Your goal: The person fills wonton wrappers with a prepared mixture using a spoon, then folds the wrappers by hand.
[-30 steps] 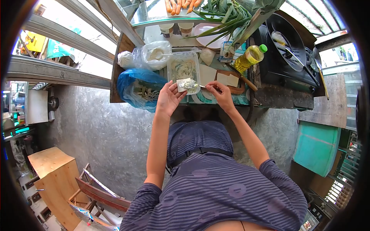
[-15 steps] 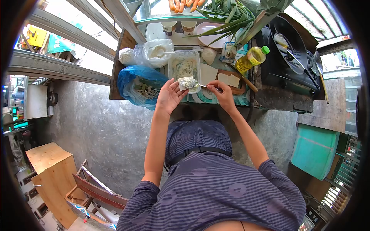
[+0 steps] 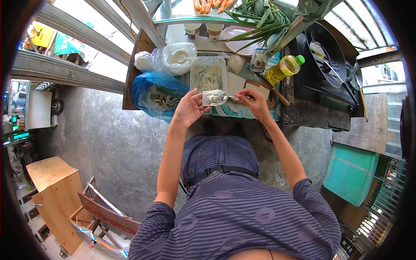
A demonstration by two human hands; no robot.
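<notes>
L hand (image 3: 187,110) cupped, fingertips pinching a wrapper (image 3: 206,102) at its 1 o'clock. R hand (image 3: 255,102) pinches the spoon (image 3: 216,96) handle, its loaded bowl on the wrapper. Step: prob. filling it. Next needs wrapper level, spoon tipped. Tub (image 3: 208,74) at 12, bag (image 3: 149,86) at 9.

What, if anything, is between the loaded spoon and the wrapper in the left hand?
Nothing visible: the spoon in the right hand lies directly over the wrapper held by the left hand.
</notes>
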